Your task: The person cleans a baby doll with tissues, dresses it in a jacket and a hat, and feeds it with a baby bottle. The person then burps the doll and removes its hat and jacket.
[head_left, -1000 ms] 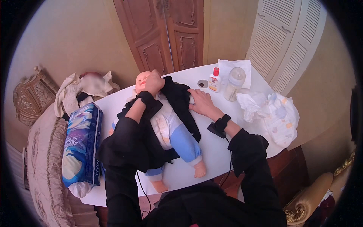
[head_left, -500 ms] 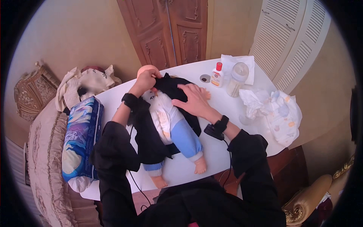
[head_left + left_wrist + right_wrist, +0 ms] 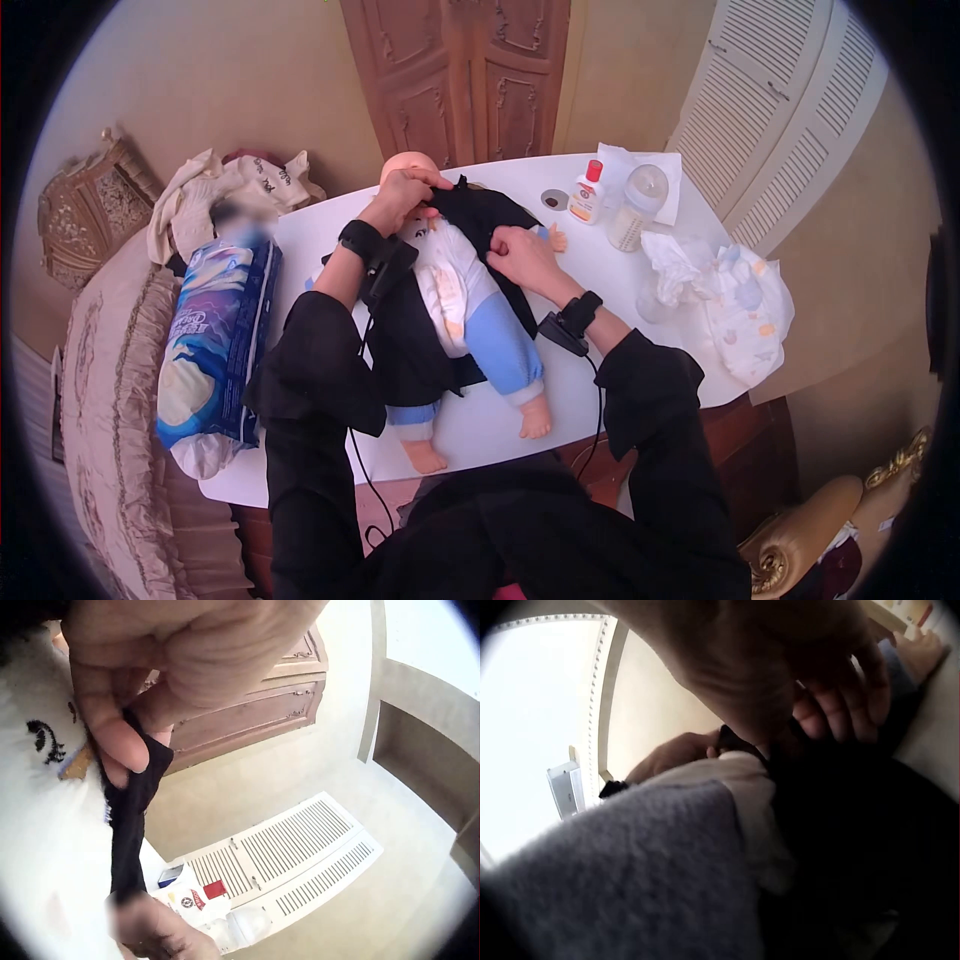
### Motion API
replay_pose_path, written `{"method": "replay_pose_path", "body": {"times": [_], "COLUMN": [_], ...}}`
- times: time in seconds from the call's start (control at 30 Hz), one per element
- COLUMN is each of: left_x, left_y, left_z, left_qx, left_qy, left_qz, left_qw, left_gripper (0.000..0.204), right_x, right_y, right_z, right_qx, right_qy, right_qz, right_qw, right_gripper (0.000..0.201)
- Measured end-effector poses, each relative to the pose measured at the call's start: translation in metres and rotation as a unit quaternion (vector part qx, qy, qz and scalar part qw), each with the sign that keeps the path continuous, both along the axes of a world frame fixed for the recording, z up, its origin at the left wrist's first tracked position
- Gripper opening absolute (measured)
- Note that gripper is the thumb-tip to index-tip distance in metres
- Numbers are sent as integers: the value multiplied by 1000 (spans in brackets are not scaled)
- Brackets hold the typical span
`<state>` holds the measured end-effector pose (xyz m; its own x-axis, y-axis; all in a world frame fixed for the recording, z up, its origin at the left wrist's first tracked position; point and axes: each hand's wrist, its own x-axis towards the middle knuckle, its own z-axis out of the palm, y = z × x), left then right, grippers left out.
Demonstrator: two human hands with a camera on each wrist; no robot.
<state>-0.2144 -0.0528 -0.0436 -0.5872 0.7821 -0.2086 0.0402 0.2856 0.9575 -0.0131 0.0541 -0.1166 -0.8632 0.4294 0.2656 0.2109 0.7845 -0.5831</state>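
Note:
A doll in white and blue clothes (image 3: pixel 505 345) lies on its back on the white table, its head (image 3: pixel 408 163) away from the person. Black cloth (image 3: pixel 410 345) is spread over and under its sides. The left hand (image 3: pixel 402 200) pinches the black cloth (image 3: pixel 129 817) by the doll's neck; in the left wrist view its thumb and fingers grip that edge. Lower on the same edge, the right hand (image 3: pixel 525 260) has its fingers curled on the cloth, also seen from the right wrist (image 3: pixel 780 682). The doll's hand (image 3: pixel 557 237) shows past the cloth.
A blue diaper pack (image 3: pixel 215 345) stands at the table's left. At the right are a red-capped bottle (image 3: pixel 586 195), a baby bottle (image 3: pixel 636 210), a crumpled tissue (image 3: pixel 678 262) and a diaper (image 3: pixel 750 315). Thin cables hang from both wrists.
The left hand has moved from the doll's face to the cloth at its neck. The right hand has come inward and its fingers have curled on the cloth. The doll's hand has come into view.

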Motion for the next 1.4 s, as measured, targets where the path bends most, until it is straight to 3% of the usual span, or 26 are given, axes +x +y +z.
{"method": "replay_pose_path", "body": {"times": [0.07, 0.17, 0.23, 0.27, 0.3, 0.4, 0.47, 0.53, 0.57, 0.6, 0.67, 0.7, 0.77, 0.8, 0.87, 0.9, 0.93, 1.0, 1.07, 1.13, 1.17, 1.2, 1.23, 1.3, 1.33, 1.4], "left_x": [7, 12, 16, 13, 10, 4, 5, 6, 9, 12, 34, 46, 70, 80, 102, 113, 111, 104, 93, 71, 56, 40, 26, 21, 21, 28], "left_y": [-4, -5, -5, -4, -2, -4, -5, -4, -4, -3, -6, -7, -7, -3, 4, 4, 8, 19, 21, 19, 15, 11, 11, 22, 28, 42], "left_z": [5, 8, 11, 7, 3, 9, 14, 15, 14, 12, 16, 16, 13, 14, 17, 16, 11, 1, 3, 6, 4, 2, 2, 9, 11, 14], "left_qx": [-3, -10, -18, -16, -4, 11, 11, -1, -28, -28, -72, -74, -32, -33, -91, -95, -93, -113, -96, -113, -118, -123, -120, -139, -156, -173], "left_qy": [4, 2, -3, -4, -10, -42, -67, -11, 56, 56, 220, 247, 451, 450, 511, 571, 570, 601, 599, 588, 552, 515, 513, 517, 519, 521], "left_qz": [5, 15, 22, 24, 21, -7, -36, -24, -22, -24, -75, -75, -79, -80, -133, -126, -128, -195, -188, -143, -151, -159, -200, -220, -237, -255], "left_qw": [1000, 1000, 1000, 1000, 1000, 999, 997, 1000, 998, 998, 970, 963, 888, 889, 844, 806, 806, 767, 773, 788, 811, 833, 826, 815, 806, 796], "left_gripper": [31, 30, 29, 29, 29, 29, 28, 25, 18, 18, 19, 39, 55, 55, 68, 51, 51, 33, 27, 26, 28, 30, 34, 33, 33, 33], "right_x": [0, 1, 4, 6, 17, 44, 59, 65, 65, 64, 65, 70, 80, 83, 84, 85, 87, 90, 92, 93, 94, 95, 95, 84, 78, 68], "right_y": [0, 4, 10, 2, -7, -25, -52, -81, -91, -99, -112, -118, -132, -136, -143, -146, -147, -145, -140, -125, -115, -102, -87, -41, -22, 6], "right_z": [-6, -8, -6, 10, 25, 64, 90, 93, 84, 73, 47, 41, 43, 43, 40, 39, 39, 39, 40, 42, 44, 46, 47, 30, 21, 4], "right_qx": [54, -156, -191, -228, -198, -261, -215, -160, -117, -72, 6, 30, 70, 108, 162, 200, 238, 233, 228, 16, 15, -70, -155, 15, 14, 203], "right_qy": [5, 41, 71, 105, 154, 147, 108, 62, 74, 84, 100, 85, 82, 78, 103, 92, 81, 81, 84, 162, 164, 143, 119, 143, 144, 135], "right_qz": [14, 25, 27, 26, -5, 37, 62, 110, 127, 145, 141, 134, 140, 145, 167, 187, 207, 222, 239, 267, 266, 166, 64, -32, -32, -73], "right_qw": [998, 987, 979, 968, 968, 953, 969, 979, 982, 983, 985, 987, 984, 980, 967, 957, 946, 943, 940, 950, 950, 973, 979, 989, 989, 967], "right_gripper": [15, 18, 17, 16, 14, 12, 12, 10, 10, 10, 11, 11, 11, 11, 13, 14, 15, 14, 13, 12, 12, 11, 10, 18, 18, 29]}}
